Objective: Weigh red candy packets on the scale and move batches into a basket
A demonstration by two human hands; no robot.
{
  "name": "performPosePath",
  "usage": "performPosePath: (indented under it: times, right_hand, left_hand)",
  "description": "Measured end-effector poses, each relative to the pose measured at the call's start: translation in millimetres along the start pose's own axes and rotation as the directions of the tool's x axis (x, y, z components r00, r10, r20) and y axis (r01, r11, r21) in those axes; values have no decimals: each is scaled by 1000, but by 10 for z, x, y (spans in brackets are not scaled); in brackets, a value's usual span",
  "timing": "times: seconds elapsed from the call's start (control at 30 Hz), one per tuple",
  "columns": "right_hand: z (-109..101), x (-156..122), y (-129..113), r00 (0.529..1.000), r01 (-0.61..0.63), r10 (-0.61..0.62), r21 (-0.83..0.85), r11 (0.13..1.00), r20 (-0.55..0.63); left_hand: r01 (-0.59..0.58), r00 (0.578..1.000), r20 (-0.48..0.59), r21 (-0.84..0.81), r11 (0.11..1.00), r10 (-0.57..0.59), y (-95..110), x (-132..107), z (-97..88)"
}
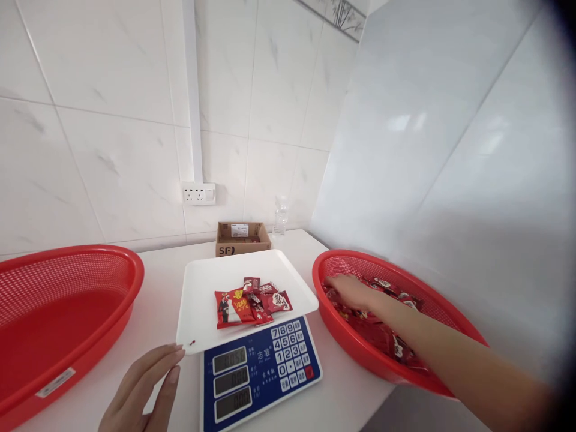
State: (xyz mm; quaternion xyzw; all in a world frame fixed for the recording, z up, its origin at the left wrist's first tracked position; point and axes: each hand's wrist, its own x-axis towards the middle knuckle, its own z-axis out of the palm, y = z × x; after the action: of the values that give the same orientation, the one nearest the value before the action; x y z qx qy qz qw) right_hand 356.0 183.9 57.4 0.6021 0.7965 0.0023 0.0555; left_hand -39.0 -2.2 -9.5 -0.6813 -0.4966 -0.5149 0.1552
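A blue electronic scale (265, 366) carries a white tray (202, 294) with a small heap of red snack packets (252, 302). My left hand (144, 390) lies flat on the white table just left of the scale, fingers stretched toward the tray's front corner, holding nothing. My right hand (353, 291) reaches into the red basket (355, 348) on the right, down among several red packets (396, 345). Its fingers are partly buried there, and I cannot see whether they grip a packet.
Another red basket (67, 318), with nothing in it, stands at the left. A small cardboard box (242, 238) and a clear bottle (281, 217) sit by the tiled back wall, under a wall socket (198, 193). A white wall runs close along the right.
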Motion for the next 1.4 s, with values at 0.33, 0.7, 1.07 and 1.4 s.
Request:
performPosePath:
  times: [0.33, 0.7, 1.07, 1.4]
  right_hand:
    - [-335, -207, 2, 996, -38, 39, 6, 999, -81]
    - [-405, -393, -175, 997, -59, 59, -12, 998, -47]
    - [-129, -1131, -705, 982, -27, 59, 180, 983, -179]
    - [181, -1127, -821, 926, -288, 308, 117, 950, -217]
  left_hand:
    - [-45, 999, 25, 20, 999, 44, 96, 99, -46]
    - [-40, 999, 23, 35, 999, 39, 174, 166, -72]
    - [-7, 1000, 30, 14, 1000, 6, 208, 152, -74]
    - [125, 991, 27, 129, 984, -130, 270, 308, -85]
